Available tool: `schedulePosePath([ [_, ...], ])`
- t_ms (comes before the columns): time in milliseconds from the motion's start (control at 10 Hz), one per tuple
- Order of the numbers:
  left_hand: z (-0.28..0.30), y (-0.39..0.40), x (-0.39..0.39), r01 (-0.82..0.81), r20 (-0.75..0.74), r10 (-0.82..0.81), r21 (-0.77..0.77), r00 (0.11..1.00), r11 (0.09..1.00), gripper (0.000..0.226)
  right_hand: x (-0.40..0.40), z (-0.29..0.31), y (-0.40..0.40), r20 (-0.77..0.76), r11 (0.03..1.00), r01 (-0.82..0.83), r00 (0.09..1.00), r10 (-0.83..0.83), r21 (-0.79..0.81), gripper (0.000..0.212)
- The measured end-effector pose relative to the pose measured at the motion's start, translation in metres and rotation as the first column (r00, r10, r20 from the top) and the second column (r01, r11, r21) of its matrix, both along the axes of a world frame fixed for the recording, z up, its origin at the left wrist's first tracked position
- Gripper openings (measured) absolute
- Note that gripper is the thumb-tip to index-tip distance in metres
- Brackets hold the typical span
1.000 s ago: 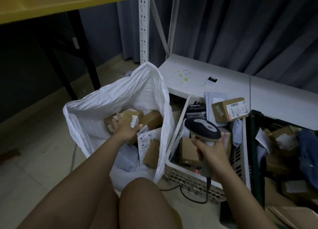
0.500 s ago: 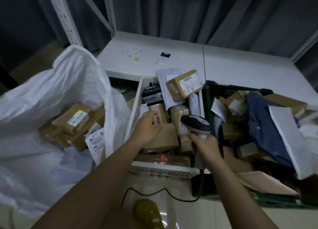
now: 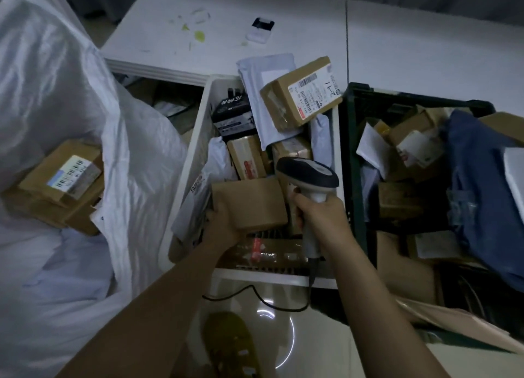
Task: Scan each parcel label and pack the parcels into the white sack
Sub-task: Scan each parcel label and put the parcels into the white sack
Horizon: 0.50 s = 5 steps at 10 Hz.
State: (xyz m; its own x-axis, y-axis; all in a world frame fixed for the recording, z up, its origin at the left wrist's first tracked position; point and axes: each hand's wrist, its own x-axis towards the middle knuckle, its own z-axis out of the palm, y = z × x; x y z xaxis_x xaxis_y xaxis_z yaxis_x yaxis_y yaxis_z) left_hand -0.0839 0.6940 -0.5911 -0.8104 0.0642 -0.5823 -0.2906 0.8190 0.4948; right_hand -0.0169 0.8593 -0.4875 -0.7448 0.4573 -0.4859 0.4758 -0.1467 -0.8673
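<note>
My left hand (image 3: pixel 224 226) grips a plain brown cardboard parcel (image 3: pixel 251 203) by its near left corner, over the white crate (image 3: pixel 187 162). My right hand (image 3: pixel 320 216) holds a grey and black barcode scanner (image 3: pixel 309 176) by its handle, its head just right of the parcel. No label shows on the parcel's upper face. The white sack (image 3: pixel 85 108) stands open on the left, with a labelled brown box (image 3: pixel 61 176) and other parcels inside. Several more parcels fill the crate, among them a labelled box (image 3: pixel 302 94) on top at the back.
A dark crate (image 3: pixel 350 139) on the right holds boxes and a blue garment (image 3: pixel 482 196). A low white platform (image 3: pixel 283 31) lies behind both crates, with a small device (image 3: pixel 261 28) on it. The scanner's black cable (image 3: pixel 255 295) trails over the floor beside my yellow shoe (image 3: pixel 229 346).
My left hand left the sack, crossed to the white crate and took hold of a brown parcel there, now raised and tilted. The view swung right; the scanner stayed beside the crate.
</note>
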Motion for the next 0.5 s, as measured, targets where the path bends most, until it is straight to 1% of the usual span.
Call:
schedulePosePath([
  [100,-0.005,-0.009,0.000,-0.002,-0.157,0.003,0.008,0.988,1.000,0.087,0.003,0.001,0.003,-0.018,0.999,0.014,1.000,-0.015,-0.045,0.013],
  [200,-0.006,-0.018,-0.009,0.039,-0.446,0.020,0.123,0.895,0.992,0.086,0.005,0.000,0.007,-0.045,0.997,0.046,0.998,-0.049,-0.059,0.009],
  [300,0.016,0.000,-0.020,-0.008,-0.503,0.176,0.319,0.846,0.948,0.073,0.006,-0.001,0.007,-0.053,0.996,0.057,0.997,-0.060,-0.066,0.011],
  [400,0.028,0.025,-0.024,0.101,-0.527,0.076,0.299,0.846,0.949,0.062,0.007,-0.001,0.005,-0.033,0.996,0.062,0.997,-0.064,-0.064,0.009],
  [500,0.026,0.040,-0.021,0.197,-0.456,-0.072,0.234,0.887,0.952,0.067,0.010,-0.001,0.005,-0.038,0.993,0.063,0.997,-0.068,-0.101,0.010],
])
